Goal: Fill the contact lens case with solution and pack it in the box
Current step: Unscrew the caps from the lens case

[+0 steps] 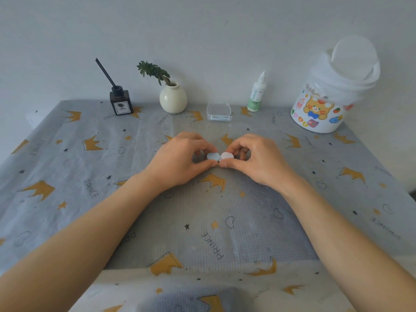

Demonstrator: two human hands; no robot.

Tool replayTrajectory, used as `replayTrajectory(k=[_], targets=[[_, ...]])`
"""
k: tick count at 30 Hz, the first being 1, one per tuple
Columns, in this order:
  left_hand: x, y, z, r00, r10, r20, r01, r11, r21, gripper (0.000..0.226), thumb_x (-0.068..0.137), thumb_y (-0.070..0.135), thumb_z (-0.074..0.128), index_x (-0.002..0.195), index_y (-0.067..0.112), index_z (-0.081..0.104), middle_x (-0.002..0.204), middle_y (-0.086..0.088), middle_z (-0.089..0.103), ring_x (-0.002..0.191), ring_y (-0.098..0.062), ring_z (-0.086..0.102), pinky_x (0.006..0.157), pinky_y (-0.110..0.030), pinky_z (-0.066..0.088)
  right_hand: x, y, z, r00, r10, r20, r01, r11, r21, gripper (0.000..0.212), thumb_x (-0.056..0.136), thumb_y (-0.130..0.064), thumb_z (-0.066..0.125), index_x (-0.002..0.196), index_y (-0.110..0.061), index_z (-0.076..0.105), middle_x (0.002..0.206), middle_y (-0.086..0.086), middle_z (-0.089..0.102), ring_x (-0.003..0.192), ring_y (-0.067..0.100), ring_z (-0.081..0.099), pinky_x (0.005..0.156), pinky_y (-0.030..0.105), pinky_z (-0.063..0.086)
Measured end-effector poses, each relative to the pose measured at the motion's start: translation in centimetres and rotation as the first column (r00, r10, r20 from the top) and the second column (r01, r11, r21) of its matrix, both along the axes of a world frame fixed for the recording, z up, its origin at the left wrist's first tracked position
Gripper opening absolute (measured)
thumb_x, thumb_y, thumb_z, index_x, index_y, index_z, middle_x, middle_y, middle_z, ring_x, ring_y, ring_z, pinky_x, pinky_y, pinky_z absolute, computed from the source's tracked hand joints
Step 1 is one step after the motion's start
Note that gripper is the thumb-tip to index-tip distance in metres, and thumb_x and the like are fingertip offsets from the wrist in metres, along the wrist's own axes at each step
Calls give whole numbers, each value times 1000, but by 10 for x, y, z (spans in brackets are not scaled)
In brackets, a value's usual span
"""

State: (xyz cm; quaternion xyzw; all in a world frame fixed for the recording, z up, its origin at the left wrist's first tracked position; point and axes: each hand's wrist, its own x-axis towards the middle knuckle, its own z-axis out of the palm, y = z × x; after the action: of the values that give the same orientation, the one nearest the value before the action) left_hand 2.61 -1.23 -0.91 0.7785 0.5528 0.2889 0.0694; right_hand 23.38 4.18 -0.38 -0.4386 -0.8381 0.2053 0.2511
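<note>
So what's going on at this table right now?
A person holds a contact lens case on the table between both hands: the left hand at its blue cap, the right hand at its pink cap. Both caps look on. The solution bottle and the closed clear box stand untouched farther back.

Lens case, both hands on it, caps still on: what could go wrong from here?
1. The lens case is small and pinched only by fingertips of the left hand and right hand; a twisted-off cap could slip onto the patterned tablecloth.
2. The solution bottle stands at the far edge, tall and narrow; reaching for it could tip it.
3. The clear box looks shut, so it needs opening first.
</note>
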Motion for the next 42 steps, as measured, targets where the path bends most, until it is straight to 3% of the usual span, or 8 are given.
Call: replayTrajectory(k=[9, 15, 20, 27, 32, 36, 39, 42], targets=[[0, 0, 1, 1000, -11, -13, 11, 1000, 3, 28, 87, 44, 68, 110, 28, 71, 98, 8, 60, 92, -12, 55, 78, -37, 51, 1, 1, 4, 998, 47, 29, -47, 999, -9, 26, 72, -40, 86, 89, -23, 76, 78, -13, 60, 66, 2, 55, 61, 8, 40], [1, -1, 0, 1000, -7, 2, 7, 1000, 2, 27, 87, 43, 69, 108, 27, 72, 95, 10, 59, 92, -12, 56, 76, -37, 52, 5, 1, 5, 991, 111, 69, -111, 994, -6, 22, 80, -32, 81, 101, -27, 76, 95, -7, 67, 79, 3, 59, 67, 8, 36], [0, -1, 0, 1000, -9, 20, 9, 1000, 0, 26, 87, 42, 70, 108, 28, 72, 95, 11, 59, 90, -11, 56, 75, -34, 52, 7, -1, 5, 992, 112, 53, -110, 993, -40, 46, 79, -38, 81, 122, -29, 68, 105, -15, 66, 91, 1, 58, 69, 10, 35], [0, 0, -2, 1000, 4, 12, -4, 1000, 3, 28, 86, 42, 70, 108, 26, 72, 94, 13, 56, 90, -11, 55, 73, -29, 49, 6, -2, 2, 997, 29, 66, -30, 999, 15, 37, 74, -48, 82, 96, -22, 69, 93, -9, 62, 85, 3, 53, 67, 8, 35], [0, 0, -2, 1000, 3, 19, -3, 1000, 3, 27, 86, 41, 71, 108, 25, 72, 93, 12, 57, 90, -11, 56, 73, -27, 48, 7, -3, 2, 994, 87, 62, -88, 996, 12, 22, 83, -33, 77, 102, -25, 72, 97, -10, 63, 89, 8, 56, 71, 15, 34], [1, 0, -3, 1000, 9, 29, -9, 1000, 9, 26, 85, 39, 72, 106, 24, 73, 91, 10, 57, 89, -12, 56, 73, -27, 47, 8, -3, -1, 993, 84, 88, -87, 996, 30, 43, 81, -43, 78, 118, -24, 68, 107, -9, 62, 98, 4, 50, 78, 6, 30], [1, 0, -3, 1000, 8, 26, -8, 1000, 17, 26, 85, 39, 72, 106, 24, 73, 91, 10, 57, 88, -12, 56, 73, -27, 46, 6, -3, -1, 996, 46, 75, -50, 998, 49, 39, 78, -51, 78, 105, -25, 67, 99, -11, 60, 95, 3, 47, 76, 8, 32], [0, 0, -4, 1000, 4, 22, -4, 1000, 20, 26, 85, 40, 72, 106, 25, 72, 91, 11, 57, 88, -11, 56, 73, -26, 46, 4, -4, -1, 996, 62, 72, -66, 996, 52, 25, 82, -43, 77, 97, -25, 68, 95, -11, 59, 92, 6, 50, 73, 12, 33]])
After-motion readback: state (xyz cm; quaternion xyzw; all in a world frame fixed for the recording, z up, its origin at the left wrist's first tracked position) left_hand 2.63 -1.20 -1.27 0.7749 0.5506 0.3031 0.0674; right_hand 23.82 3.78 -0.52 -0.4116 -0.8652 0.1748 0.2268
